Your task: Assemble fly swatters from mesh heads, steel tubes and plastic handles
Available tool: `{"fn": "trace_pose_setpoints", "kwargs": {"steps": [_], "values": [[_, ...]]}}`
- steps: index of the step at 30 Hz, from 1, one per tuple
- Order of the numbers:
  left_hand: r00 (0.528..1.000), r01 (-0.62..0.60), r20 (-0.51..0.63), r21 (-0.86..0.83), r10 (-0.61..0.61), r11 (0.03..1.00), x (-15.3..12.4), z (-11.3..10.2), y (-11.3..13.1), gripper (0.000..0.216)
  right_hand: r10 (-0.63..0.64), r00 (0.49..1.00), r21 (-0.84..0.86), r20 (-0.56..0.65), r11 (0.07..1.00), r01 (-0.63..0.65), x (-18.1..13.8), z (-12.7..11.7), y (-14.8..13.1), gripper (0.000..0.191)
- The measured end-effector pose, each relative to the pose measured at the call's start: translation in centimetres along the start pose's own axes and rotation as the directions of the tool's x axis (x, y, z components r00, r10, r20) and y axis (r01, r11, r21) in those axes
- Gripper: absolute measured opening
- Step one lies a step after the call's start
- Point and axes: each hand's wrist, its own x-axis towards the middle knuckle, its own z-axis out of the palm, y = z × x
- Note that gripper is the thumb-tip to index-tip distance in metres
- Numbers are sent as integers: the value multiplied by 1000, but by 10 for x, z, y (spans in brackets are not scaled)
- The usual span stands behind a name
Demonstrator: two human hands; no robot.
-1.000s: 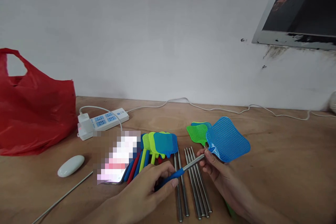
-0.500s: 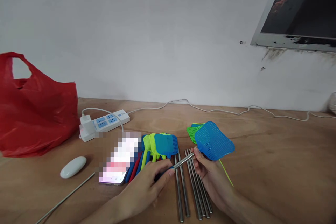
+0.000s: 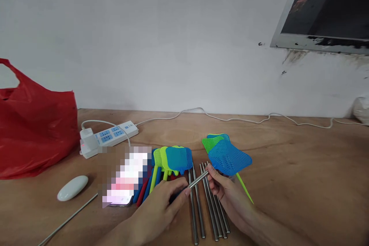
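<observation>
A blue fly swatter [image 3: 229,157] with a mesh head and a silver metal rod is held in both hands. My left hand [image 3: 164,207] is closed around the handle end, where a bit of dark blue shows between the fingers. Pinching the swatter where rod meets head is my right hand [image 3: 223,189]. Below the hands lie several loose metal rods [image 3: 213,211]. Beyond my left hand are stacked blue and yellow-green swatter heads [image 3: 179,158] and several coloured handles [image 3: 144,189]. A green mesh head [image 3: 211,144] lies behind the held swatter, above a yellow-green stick [image 3: 245,188].
A phone [image 3: 123,180], its screen pixelated, lies left of the handles. Farther left are a white oval object [image 3: 72,188], a white power strip [image 3: 108,136] with a plugged-in charger, and a red plastic bag [image 3: 34,130]. A white cable [image 3: 230,120] runs along the wall.
The view has shifted slightly, so most things appear farther left. Both hands keep their grip on the fly swatter, and slightly less of its rod shows between them.
</observation>
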Motion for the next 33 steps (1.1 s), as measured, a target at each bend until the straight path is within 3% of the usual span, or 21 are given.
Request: {"fn": "trace_pose_setpoints", "kwargs": {"steps": [3, 8, 15, 21, 24, 28, 33], "values": [[992, -88, -75, 176, 102, 980, -3, -4, 9, 37, -24, 1000, 0, -17, 1000, 24, -1, -3, -1, 37], [994, 10, -108, 265, 19, 964, -19, -7, 7, 41, -132, 987, 1, -90, 991, 133, 10, -15, -20, 40], [976, 120, -208, 270, -63, 955, -39, 1, 1, 37, -117, 993, 36, -9, 992, 117, 14, -17, -23, 34], [968, 133, -246, 335, -49, 933, -47, -8, 6, 32, 17, 1000, 151, 14, 988, -19, 15, -21, -26, 34], [950, 181, -303, 326, -79, 928, -52, -9, 5, 27, -54, 996, 186, -76, 980, 67, 18, -27, -29, 34], [914, 203, -399, 301, -71, 932, -57, -12, 3, 28, -184, 975, 80, -125, 978, 195, 20, -31, -29, 36], [927, 149, -375, 293, -30, 945, -57, -8, 1, 28, -265, 953, 48, -144, 960, 275, 15, -27, -20, 44]]}}
